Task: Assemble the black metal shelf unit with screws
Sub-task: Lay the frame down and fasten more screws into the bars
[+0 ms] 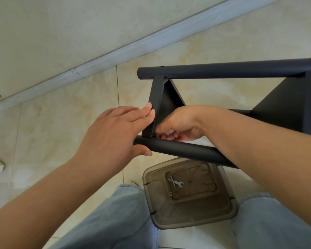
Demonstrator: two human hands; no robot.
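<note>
At centre frame, the left hand (113, 133) grips the near tube (185, 150) of the black shelf (285, 105), fingers pressed on a flat crosspiece (155, 105). The right hand (178, 126) curls behind that joint, its hold hidden. Below, a smoky plastic tray (196, 211) on the floor holds a small wrench (178, 184) and screw (172, 181).
</note>
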